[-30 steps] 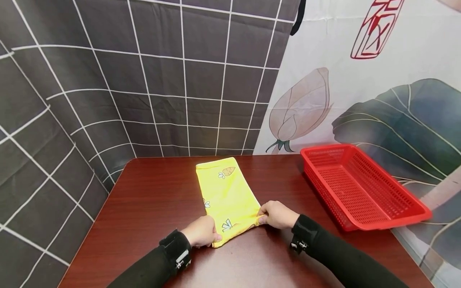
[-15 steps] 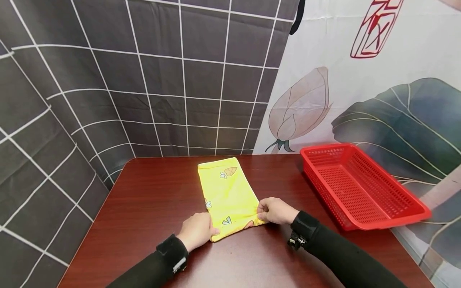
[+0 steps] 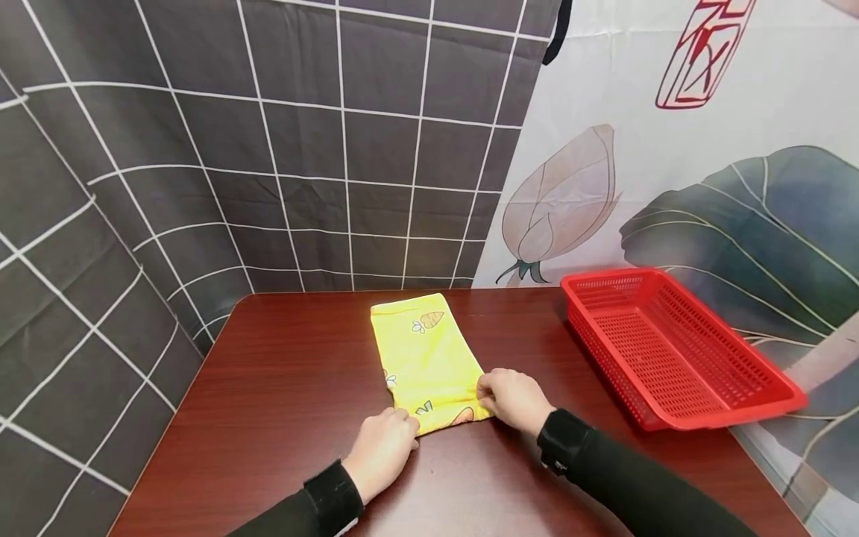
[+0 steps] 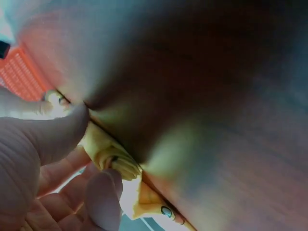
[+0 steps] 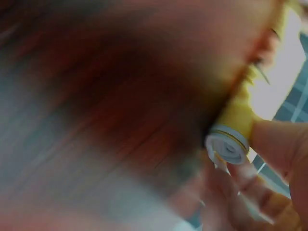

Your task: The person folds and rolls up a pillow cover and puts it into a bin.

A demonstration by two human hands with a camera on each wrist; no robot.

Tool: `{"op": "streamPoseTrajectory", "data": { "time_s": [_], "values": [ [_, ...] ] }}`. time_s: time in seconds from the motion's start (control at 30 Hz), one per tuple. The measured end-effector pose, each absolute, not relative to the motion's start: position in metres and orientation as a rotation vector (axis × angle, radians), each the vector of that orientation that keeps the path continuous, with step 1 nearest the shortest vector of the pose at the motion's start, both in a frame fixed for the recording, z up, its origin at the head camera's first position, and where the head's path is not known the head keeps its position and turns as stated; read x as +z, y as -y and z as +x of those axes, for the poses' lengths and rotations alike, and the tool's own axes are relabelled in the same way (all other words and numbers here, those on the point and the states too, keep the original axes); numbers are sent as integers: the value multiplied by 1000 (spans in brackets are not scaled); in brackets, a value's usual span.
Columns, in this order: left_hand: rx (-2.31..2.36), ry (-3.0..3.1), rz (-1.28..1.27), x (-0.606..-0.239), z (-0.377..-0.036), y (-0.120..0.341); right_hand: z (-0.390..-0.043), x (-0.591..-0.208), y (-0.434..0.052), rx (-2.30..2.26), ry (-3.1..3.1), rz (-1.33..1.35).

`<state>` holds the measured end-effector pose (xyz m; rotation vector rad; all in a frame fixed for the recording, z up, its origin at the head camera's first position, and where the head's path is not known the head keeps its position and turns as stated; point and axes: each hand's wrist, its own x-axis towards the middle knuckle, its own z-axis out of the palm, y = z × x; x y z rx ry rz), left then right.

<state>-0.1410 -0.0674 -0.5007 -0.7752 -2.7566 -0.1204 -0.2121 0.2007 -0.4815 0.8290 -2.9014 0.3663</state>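
Lying left of the red basket point(image 3: 611, 365) on the brown table point(image 3: 288, 373), the yellow cloth point(image 3: 429, 358) had its near end in our two hands. Its long axis ran away from us, the far end, with its carrot print point(image 3: 432, 319), leaning a little away from the basket. The near end was rolled (the right wrist view caught its pale coil end-on). On the basket side, our right hand point(image 3: 518, 399) pinched the roll between thumb and fingers; on the side away from the basket, our left hand point(image 3: 384, 449) gripped the other corner, fingers bent. Between cloth and basket ran a strip of tabletop, with our right hand and black sleeve point(image 3: 658, 477) reaching into it; a wider stretch spread on the cloth's other side. Behind the basket hung a floral backdrop point(image 3: 570, 104), and left of that a grey gridded one point(image 3: 309, 134).
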Motion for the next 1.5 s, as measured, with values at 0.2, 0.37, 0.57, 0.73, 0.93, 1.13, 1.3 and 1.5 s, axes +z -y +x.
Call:
{"op": "streamPoseTrajectory", "data": {
  "time_s": [0.2,0.37,0.57,0.73,0.93,1.13,1.3,1.5],
  "values": [
    [-65,2692,-794,-503,-145,67,-194,-490,-203,-91,2530,1071],
    [16,2660,-821,-506,-147,68,-186,-488,-207,-38,2658,1155],
    [-58,2747,-877,-498,-152,77,-182,-491,-203,11,2671,1160],
    [-190,2905,-1002,-485,-160,94,-172,-489,-193,22,2658,1200],
    [-253,3215,-955,-471,-166,106,-160,-488,-182,8,2637,1292],
    [-146,3328,-783,-467,-171,104,-153,-492,-179,-73,2536,1274],
    [-173,3357,-741,-464,-172,103,-154,-485,-179,34,2719,1272],
    [-277,3402,-812,-464,-176,107,-154,-474,-178,343,3025,1171]
  ]
}}
